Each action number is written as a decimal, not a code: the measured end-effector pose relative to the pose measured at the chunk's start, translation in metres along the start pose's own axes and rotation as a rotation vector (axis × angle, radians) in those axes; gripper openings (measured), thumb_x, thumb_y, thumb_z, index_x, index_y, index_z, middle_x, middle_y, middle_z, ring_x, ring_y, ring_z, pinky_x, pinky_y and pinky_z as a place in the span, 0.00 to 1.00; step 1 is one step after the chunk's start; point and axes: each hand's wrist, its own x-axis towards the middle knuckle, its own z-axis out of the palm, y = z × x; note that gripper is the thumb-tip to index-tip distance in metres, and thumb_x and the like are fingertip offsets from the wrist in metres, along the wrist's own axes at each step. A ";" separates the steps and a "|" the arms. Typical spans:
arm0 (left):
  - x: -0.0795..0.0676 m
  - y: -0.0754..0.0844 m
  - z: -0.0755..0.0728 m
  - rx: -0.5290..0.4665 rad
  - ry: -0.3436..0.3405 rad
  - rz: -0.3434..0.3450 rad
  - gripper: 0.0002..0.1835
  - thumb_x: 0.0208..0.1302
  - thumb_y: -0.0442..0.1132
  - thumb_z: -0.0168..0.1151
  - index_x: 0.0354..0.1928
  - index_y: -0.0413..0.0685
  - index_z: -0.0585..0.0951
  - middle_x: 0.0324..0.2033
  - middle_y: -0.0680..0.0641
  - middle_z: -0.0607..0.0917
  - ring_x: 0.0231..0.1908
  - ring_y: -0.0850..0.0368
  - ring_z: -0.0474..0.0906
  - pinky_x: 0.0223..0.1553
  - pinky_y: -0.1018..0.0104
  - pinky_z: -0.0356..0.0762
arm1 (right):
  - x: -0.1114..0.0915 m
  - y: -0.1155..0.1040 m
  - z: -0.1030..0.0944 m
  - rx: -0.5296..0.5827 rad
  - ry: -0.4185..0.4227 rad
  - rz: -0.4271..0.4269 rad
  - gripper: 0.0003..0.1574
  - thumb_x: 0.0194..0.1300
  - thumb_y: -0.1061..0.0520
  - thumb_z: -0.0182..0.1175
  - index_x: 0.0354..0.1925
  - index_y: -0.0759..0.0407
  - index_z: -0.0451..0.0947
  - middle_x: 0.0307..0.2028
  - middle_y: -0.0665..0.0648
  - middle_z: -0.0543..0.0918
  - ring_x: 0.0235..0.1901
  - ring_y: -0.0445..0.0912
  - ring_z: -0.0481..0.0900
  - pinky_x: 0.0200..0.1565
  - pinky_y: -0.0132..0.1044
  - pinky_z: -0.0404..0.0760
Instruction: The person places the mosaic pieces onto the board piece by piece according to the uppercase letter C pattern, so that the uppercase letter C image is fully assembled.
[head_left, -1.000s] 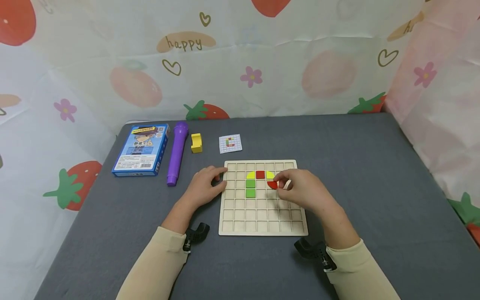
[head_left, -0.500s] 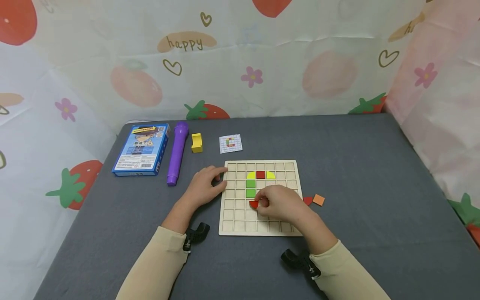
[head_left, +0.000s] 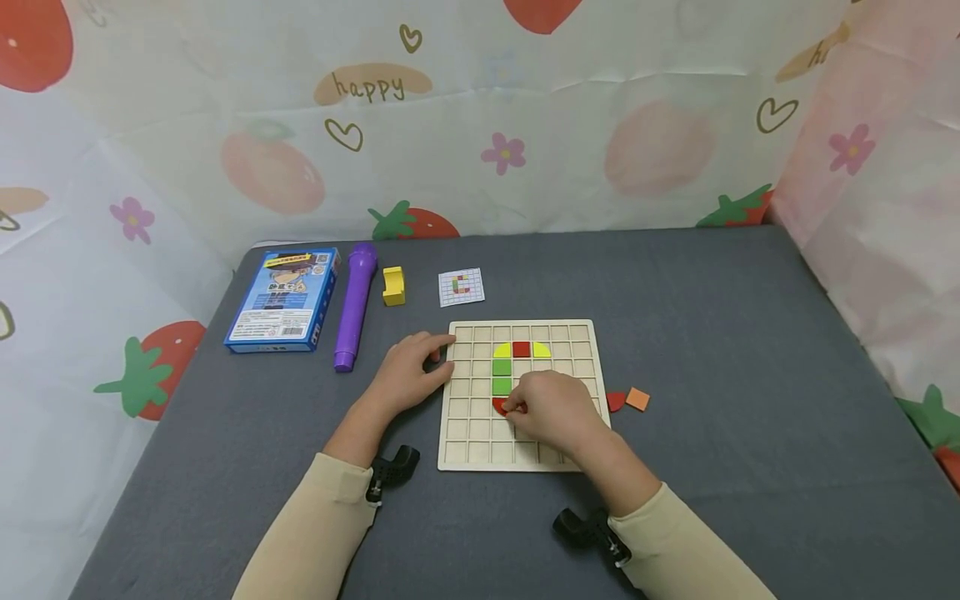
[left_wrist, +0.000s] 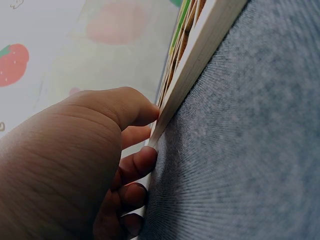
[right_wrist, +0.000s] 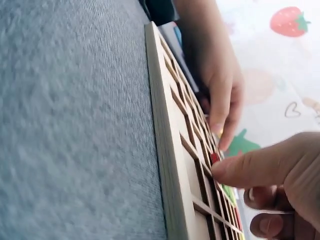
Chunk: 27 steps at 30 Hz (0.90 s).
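Observation:
In the head view, my right hand (head_left: 553, 408) pinches a red quarter-circle tile (head_left: 498, 405) at a cell of the pale wooden grid board (head_left: 468, 430), just below two green square tiles (head_left: 501, 377). Its fingertips partly cover that tile; the right wrist view shows the red tile (right_wrist: 215, 158) beside the thumb. My left hand (head_left: 408, 372) touches the board's left edge with thumb and fingers, also seen with the hand (left_wrist: 75, 145) in the left wrist view. Along the upper row lie a red square tile (head_left: 521, 350) and yellow rounded tiles (head_left: 541, 351).
Right of the board lie another red tile (head_left: 616, 402) and an orange square tile (head_left: 637, 400). Behind it is a small pattern card (head_left: 461, 287). A yellow block (head_left: 393, 287), a purple microphone-shaped object (head_left: 356, 308) and a blue box (head_left: 282, 300) stand at the back left.
My right hand has carried the red quarter-circle tile from the board's upper right down and left to below the green tiles, and turned it. The left hand has stayed put.

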 end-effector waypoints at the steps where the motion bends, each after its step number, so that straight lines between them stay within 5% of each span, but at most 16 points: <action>1: 0.000 0.000 0.000 -0.001 -0.001 0.000 0.22 0.71 0.45 0.62 0.64 0.48 0.81 0.34 0.50 0.75 0.36 0.51 0.69 0.43 0.53 0.63 | 0.000 -0.001 0.000 -0.002 0.005 0.011 0.05 0.59 0.58 0.73 0.33 0.47 0.93 0.31 0.44 0.88 0.30 0.39 0.81 0.27 0.36 0.75; 5: 0.000 0.001 -0.001 -0.003 -0.002 0.000 0.23 0.71 0.45 0.62 0.65 0.48 0.81 0.34 0.50 0.76 0.36 0.51 0.69 0.43 0.52 0.63 | -0.001 -0.002 -0.001 0.007 -0.026 0.053 0.08 0.61 0.58 0.70 0.37 0.47 0.94 0.36 0.47 0.89 0.30 0.39 0.79 0.26 0.37 0.73; 12: 0.000 0.000 0.000 -0.006 -0.002 -0.004 0.23 0.71 0.45 0.62 0.65 0.49 0.81 0.34 0.50 0.75 0.37 0.51 0.69 0.44 0.52 0.63 | -0.005 0.011 -0.024 0.101 -0.107 0.059 0.16 0.67 0.55 0.66 0.53 0.51 0.89 0.18 0.46 0.73 0.19 0.40 0.66 0.23 0.36 0.60; 20: 0.000 0.000 0.001 -0.003 0.003 -0.002 0.23 0.71 0.45 0.62 0.65 0.48 0.81 0.33 0.50 0.75 0.36 0.52 0.69 0.44 0.52 0.63 | -0.015 0.052 -0.060 0.222 -0.120 0.174 0.24 0.68 0.54 0.66 0.61 0.58 0.83 0.28 0.51 0.76 0.21 0.43 0.66 0.26 0.38 0.66; 27: 0.000 0.001 0.000 0.003 0.001 -0.006 0.23 0.71 0.45 0.62 0.65 0.48 0.81 0.33 0.50 0.75 0.35 0.52 0.69 0.44 0.53 0.63 | -0.027 0.084 -0.079 0.343 -0.235 0.288 0.27 0.66 0.58 0.68 0.61 0.67 0.78 0.21 0.53 0.71 0.20 0.46 0.68 0.30 0.41 0.69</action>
